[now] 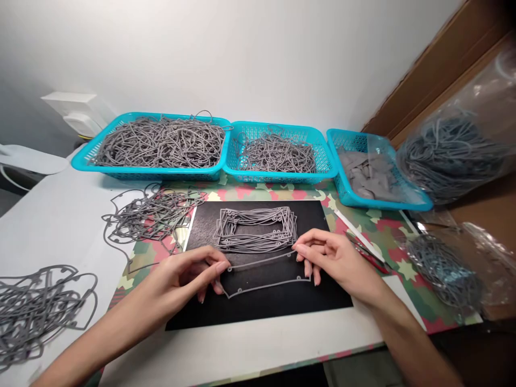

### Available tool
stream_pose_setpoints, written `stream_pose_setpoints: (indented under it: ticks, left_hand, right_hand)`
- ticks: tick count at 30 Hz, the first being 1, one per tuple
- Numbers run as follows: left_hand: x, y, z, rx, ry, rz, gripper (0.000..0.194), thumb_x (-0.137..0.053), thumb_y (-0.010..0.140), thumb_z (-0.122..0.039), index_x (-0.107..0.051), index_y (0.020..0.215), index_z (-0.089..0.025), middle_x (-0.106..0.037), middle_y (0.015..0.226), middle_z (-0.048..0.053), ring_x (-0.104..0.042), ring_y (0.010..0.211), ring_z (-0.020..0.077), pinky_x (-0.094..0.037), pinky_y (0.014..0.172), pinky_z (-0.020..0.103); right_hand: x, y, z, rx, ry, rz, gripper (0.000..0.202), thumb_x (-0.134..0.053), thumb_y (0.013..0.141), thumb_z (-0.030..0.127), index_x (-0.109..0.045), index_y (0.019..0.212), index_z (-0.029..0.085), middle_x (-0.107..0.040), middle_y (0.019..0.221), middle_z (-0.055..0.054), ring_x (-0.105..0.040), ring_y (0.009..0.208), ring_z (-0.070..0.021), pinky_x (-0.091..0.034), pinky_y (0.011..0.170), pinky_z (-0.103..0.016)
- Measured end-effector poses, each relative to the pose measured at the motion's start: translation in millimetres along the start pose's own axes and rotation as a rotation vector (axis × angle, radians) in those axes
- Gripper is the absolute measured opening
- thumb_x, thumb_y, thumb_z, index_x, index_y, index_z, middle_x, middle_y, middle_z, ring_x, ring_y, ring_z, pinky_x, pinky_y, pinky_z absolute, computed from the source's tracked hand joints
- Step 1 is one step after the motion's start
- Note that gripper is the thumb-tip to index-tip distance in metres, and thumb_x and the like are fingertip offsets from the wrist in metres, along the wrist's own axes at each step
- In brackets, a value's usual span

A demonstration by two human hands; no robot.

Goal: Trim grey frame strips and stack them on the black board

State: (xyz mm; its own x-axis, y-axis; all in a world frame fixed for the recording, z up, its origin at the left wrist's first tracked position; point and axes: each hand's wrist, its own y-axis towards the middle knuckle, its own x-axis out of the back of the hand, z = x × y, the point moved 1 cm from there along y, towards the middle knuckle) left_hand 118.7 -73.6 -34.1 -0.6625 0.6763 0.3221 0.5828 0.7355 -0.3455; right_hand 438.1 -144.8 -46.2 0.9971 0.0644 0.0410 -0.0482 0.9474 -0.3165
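Observation:
A thin grey rectangular rubber gasket point(264, 286), with small round tabs along its sides, stretches between my two hands. My left hand point(195, 274) pinches its left end between thumb and fingers. At its right end, my right hand point(322, 252) grips it near the upper corner, with the other fingers curled below. Just beyond the gasket lies a neat stack of similar gaskets point(256, 242), piled as an open rectangle. Both the stack and my hands are over a black mat point(258, 312).
Blue baskets point(161, 171) along the wall hold tangled gaskets and flat grey pieces. Loose gasket heaps point(153, 215) lie left, another point(36, 306) nearer me. Red-handled pliers point(373, 257) and a white strip point(358, 235) lie right, beside clear bags point(443, 269) of grey parts.

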Motion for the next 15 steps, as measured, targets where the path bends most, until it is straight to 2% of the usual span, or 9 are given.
stream_pose_setpoints:
  ticks: [3,7,10,15]
  left_hand:
    - [-1.1,-1.4,4.9,-0.012,0.078,-0.025,0.04,-0.066,0.109,-0.062,-0.08,0.11,-0.025,-0.085,0.082,0.002,-0.07,0.061,0.0176,-0.055,0.056,0.023]
    - [-1.0,-0.5,11.2,-0.102,0.203,-0.104,0.038,-0.067,0.107,-0.062,-0.081,0.109,-0.027,-0.086,0.084,0.003,-0.081,0.074,0.0225,-0.062,0.067,0.025]
    - [-0.6,1.5,18.2,-0.144,0.207,-0.102,0.036,-0.068,0.108,-0.062,-0.082,0.111,-0.028,-0.087,0.089,0.003,-0.083,0.075,0.0223,-0.062,0.066,0.024]
    - [0.3,2.4,16.0,-0.139,0.193,-0.114,0.038,-0.069,0.107,-0.065,-0.082,0.109,-0.029,-0.085,0.08,0.002,-0.082,0.071,0.0221,-0.059,0.062,0.023]
  right_hand:
    - [-1.0,-2.5,-8.9,-0.021,-0.069,-0.033,0.046,-0.085,0.1,0.064,-0.079,0.099,0.019,-0.078,0.081,-0.002,-0.068,0.055,-0.0099,-0.055,0.048,-0.018]
    - [-1.1,-6.4,-14.0,-0.02,-0.099,-0.072,0.041,-0.083,0.102,0.06,-0.081,0.102,0.02,-0.08,0.089,-0.005,-0.079,0.071,-0.0172,-0.056,0.049,-0.02]
    - [-0.9,-8.5,-14.6,-0.02,-0.111,-0.067,0.035,-0.082,0.105,0.055,-0.082,0.104,0.02,-0.081,0.093,-0.006,-0.083,0.078,-0.0191,-0.055,0.051,-0.02]
    - [0.4,-8.9,-15.7,-0.026,-0.127,-0.061,0.031,-0.08,0.107,0.052,-0.082,0.107,0.021,-0.081,0.091,-0.005,-0.083,0.078,-0.0191,-0.055,0.052,-0.02]
